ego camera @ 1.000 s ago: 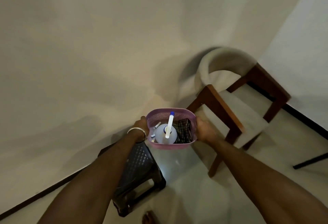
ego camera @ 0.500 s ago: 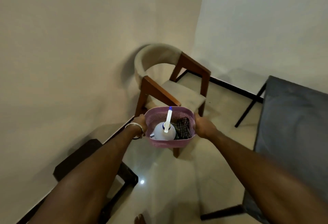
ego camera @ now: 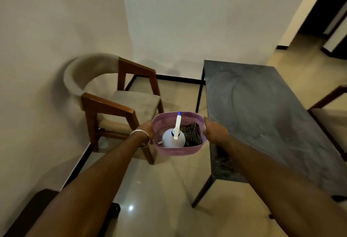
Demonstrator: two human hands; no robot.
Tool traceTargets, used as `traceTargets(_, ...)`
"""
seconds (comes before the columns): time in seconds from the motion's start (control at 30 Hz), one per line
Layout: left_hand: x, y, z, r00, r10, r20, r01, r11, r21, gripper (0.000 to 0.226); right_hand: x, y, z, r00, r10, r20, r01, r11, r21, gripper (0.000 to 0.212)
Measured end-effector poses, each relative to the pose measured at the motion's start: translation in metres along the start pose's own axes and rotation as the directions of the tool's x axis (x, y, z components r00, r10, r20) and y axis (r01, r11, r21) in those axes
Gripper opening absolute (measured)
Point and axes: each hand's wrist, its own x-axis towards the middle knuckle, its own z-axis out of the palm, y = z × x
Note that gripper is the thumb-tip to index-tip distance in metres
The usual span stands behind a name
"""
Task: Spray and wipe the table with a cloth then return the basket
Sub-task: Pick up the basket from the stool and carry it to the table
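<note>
I hold a pink perforated basket (ego camera: 176,150) in the air between both hands. My left hand (ego camera: 147,129), with a metal bangle at the wrist, grips its left rim; my right hand (ego camera: 213,130) grips its right rim. Inside stands a white spray bottle (ego camera: 173,139) with a blue-tipped white nozzle, and beside it lies a dark checked cloth (ego camera: 192,134). The dark grey table (ego camera: 262,109) stretches away just to the right of the basket, its left edge close to my right hand.
A wooden armchair (ego camera: 120,105) with a beige seat stands in the corner to the left. A dark stool (ego camera: 37,208) sits low at the bottom left. A second chair (ego camera: 332,109) shows at the right edge. Glossy tiled floor lies between armchair and table.
My view has swung right: the stool slid off to the lower left, the armchair moved left, and the table came into full view. Both hands keep the same hold on the basket.
</note>
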Motion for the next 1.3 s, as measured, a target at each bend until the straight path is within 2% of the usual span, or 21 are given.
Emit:
traceTargets(0.23,0.015,0.069,0.049,0.964,0.222,0.149,-0.22,0.975,-0.026,0.021,-0.058,0.084,-0.011,0.983,0.179,-0.03,-0.179,0.984,-0.005,0.047)
traceTargets(0.4,0.003,0.137,0.087,0.93,0.24,0.279,-0.243,0.97,-0.022,0.023,-0.1,0.149,-0.02,0.95,0.306,-0.059,-0.304,0.952,0.039,0.047)
traceTargets(0.57,-0.011,0.198,0.133,0.905,0.279,0.321,-0.293,0.956,-0.006,0.021,-0.137,0.212,-0.027,0.922,0.384,-0.053,-0.38,0.923,0.062,0.044)
traceTargets(0.7,-0.012,0.243,0.176,0.871,0.359,0.335,-0.382,0.924,0.004,0.028,-0.157,0.272,-0.032,0.916,0.396,-0.06,-0.391,0.917,0.08,0.041)
traceTargets(0.83,-0.023,0.292,0.212,0.874,0.319,0.368,-0.301,0.948,-0.106,0.019,-0.169,0.331,-0.041,0.917,0.394,-0.061,-0.389,0.918,0.082,0.04)
traceTargets(1.0,-0.025,0.348,0.247,0.868,0.344,0.357,-0.302,0.938,-0.171,0.013,-0.174,0.396,-0.056,0.926,0.37,-0.08,-0.364,0.928,0.08,0.033)
traceTargets(1.3,0.012,0.442,0.274,0.833,0.374,0.407,-0.379,0.922,-0.071,0.019,-0.147,0.491,-0.088,0.926,0.369,-0.084,-0.36,0.927,0.109,0.037)
